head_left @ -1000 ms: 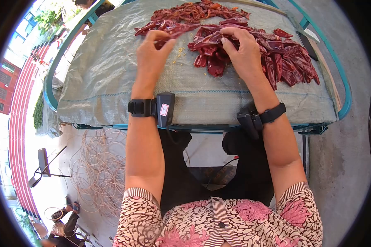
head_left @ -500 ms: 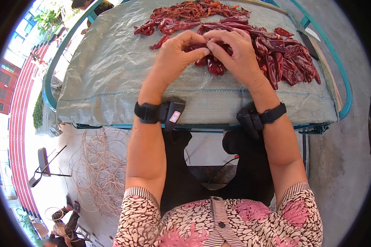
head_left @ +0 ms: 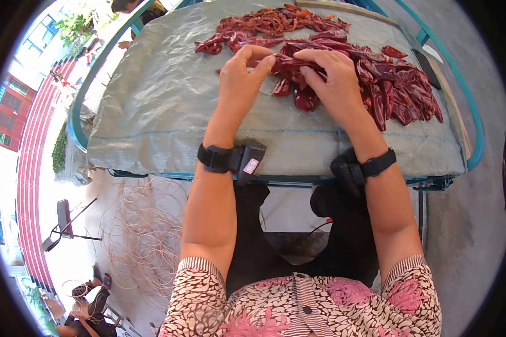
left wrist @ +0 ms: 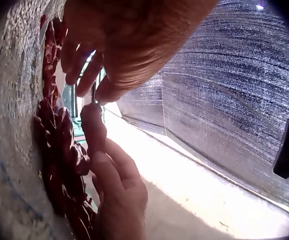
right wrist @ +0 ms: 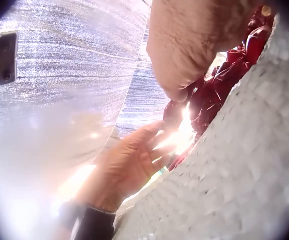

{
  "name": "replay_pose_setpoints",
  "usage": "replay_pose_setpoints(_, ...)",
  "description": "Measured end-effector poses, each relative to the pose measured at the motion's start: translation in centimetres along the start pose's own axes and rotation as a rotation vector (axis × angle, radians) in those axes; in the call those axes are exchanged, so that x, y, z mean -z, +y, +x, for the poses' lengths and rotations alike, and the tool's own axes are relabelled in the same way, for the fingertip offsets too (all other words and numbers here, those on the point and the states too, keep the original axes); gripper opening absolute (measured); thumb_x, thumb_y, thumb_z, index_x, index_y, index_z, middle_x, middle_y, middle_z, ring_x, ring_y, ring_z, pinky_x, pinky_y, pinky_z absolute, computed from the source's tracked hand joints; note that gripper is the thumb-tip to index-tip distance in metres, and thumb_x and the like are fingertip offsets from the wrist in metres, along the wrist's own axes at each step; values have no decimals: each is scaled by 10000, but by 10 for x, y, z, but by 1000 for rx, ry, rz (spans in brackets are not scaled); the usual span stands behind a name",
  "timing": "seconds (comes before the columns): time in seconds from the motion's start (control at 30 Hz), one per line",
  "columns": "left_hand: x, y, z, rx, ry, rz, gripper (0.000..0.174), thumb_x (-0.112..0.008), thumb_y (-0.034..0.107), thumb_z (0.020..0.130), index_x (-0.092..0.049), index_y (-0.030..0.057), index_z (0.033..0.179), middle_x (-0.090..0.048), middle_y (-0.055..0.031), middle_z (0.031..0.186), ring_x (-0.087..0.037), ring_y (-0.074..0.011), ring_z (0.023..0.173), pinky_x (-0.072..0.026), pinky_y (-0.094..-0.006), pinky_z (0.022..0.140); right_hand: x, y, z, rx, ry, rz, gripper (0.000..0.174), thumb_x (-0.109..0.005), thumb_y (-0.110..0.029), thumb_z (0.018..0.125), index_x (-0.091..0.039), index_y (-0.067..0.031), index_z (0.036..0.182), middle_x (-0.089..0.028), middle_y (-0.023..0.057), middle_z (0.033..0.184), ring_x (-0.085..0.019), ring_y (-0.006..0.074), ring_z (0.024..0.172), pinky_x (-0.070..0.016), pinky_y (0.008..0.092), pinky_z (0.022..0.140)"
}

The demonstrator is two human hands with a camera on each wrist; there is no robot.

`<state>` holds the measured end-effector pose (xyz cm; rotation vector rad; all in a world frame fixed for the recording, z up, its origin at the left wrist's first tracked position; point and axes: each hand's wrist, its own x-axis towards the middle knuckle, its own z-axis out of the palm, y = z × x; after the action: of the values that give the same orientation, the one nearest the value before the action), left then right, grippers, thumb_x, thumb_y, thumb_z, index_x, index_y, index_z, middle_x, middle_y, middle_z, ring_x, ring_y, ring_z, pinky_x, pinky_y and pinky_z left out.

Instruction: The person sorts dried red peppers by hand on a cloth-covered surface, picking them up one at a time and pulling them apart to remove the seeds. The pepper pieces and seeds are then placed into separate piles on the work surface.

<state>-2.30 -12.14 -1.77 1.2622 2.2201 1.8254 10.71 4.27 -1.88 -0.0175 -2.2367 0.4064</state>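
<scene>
A dried red chili pepper (left wrist: 94,127) is held between both hands above the cloth. My left hand (head_left: 240,84) pinches its thin stem between thumb and forefinger, plain in the left wrist view. On the other end, my right hand (head_left: 338,81) grips the pepper's body with thumb and fingers. Just below and beyond the hands lies a heap of glossy dark red chilies (head_left: 402,92), running off to the right. A smaller row of chilies (head_left: 236,39) lies past the left hand.
A woven plastic sheet (head_left: 157,95) covers the table, framed by a teal metal rail (head_left: 461,95). Orange-red shrivelled chilies (head_left: 275,21) are piled at the far side. A dark flat object (head_left: 426,68) lies at the right edge. Tangled cord (head_left: 146,230) lies on the floor at left.
The left hand has come right from over the smaller row to meet the right hand, then drawn slightly back. A lone chili left of the heap is now mostly hidden behind it.
</scene>
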Motion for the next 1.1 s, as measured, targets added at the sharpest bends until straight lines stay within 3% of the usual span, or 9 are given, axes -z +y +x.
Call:
replay_pose_setpoints(0.17, 19, -17, 7, 64, 214, 153, 227, -700, 142, 908, -717, 44, 1112, -749, -103, 1047, -696, -201, 1017, -523, -341, 909, -1, 4, 0, -88, 128, -42, 237, -686, -154, 889, -716, -164, 1123, -719, 60, 1105, -628, 280, 1088, -410, 431, 1022)
replay_pose_setpoints(0.27, 30, -50, 10, 78, 346, 348, 280, -715, 179, 856, -718, 81, 1119, -723, -135, 1118, -635, -299, 1151, -476, -408, 990, -3, 5, -1, -137, 141, -22, 236, -685, -145, 882, -716, -161, 1116, -711, 53, 1104, -621, 278, 1093, -422, 434, 1008)
replay_pose_setpoints(0.37, 35, -53, 5, 164, 311, 715, 448, -745, 284, 841, -686, 84, 1237, -678, -155, 1266, -582, -328, 1255, -425, -422, 1086, -4, 8, -3, -129, 78, 1, 242, -680, -129, 874, -715, -155, 1112, -708, 48, 1103, -617, 279, 1094, -433, 437, 995)
replay_pose_setpoints(0.57, 21, -70, 0, 88, 325, 1004, 533, -729, 370, 852, -645, 146, 1328, -631, -122, 1346, -540, -337, 1297, -413, -455, 1075, -1, 1, -2, -93, 36, -36, 270, -686, -57, 855, -723, -107, 1118, -718, 84, 1117, -622, 306, 1108, -471, 415, 1000)
replay_pose_setpoints(0.67, 22, -61, 1, 144, 162, 930, 492, -733, 356, 863, -657, 151, 1304, -651, -96, 1322, -545, -314, 1285, -428, -469, 1040, -2, 1, -2, -90, 42, -34, 272, -686, -52, 852, -722, -103, 1117, -716, 86, 1110, -621, 305, 1105, -470, 412, 998)
replay_pose_setpoints(0.77, 24, -58, 3, 161, 150, 824, 391, -719, 283, 885, -685, 119, 1238, -669, -95, 1265, -558, -311, 1216, -400, -513, 1037, -2, 1, -2, -114, 31, -15, 272, -685, -50, 854, -721, -100, 1118, -715, 86, 1109, -616, 302, 1109, -468, 409, 1000)
replay_pose_setpoints(0.87, 24, -52, 1, 61, 183, 804, 282, -731, 229, 892, -725, 110, 1147, -732, -87, 1103, -632, -291, 1103, -483, -447, 935, -1, 0, -2, -128, 14, -3, 272, -683, -51, 859, -719, -100, 1124, -713, 88, 1112, -609, 300, 1119, -463, 406, 1007)
replay_pose_setpoints(0.97, 21, -53, 4, -14, 250, 476, 231, -754, 189, 882, -741, 106, 1097, -737, -65, 990, -667, -225, 923, -521, -370, 833, -1, 0, -2, -118, 29, 10, 268, -689, -87, 863, -716, -109, 1129, -709, 87, 1118, -604, 301, 1124, -455, 419, 1011)
replay_pose_setpoints(1.1, 19, -31, 2, 78, 145, 125, 228, -776, 173, 879, -741, 105, 1094, -721, -16, 963, -634, -124, 841, -516, -282, 774, 0, -5, 1, -90, 145, 41, 293, -715, -155, 854, -715, -129, 1145, -708, 75, 1116, -604, 295, 1128, -441, 448, 1011)
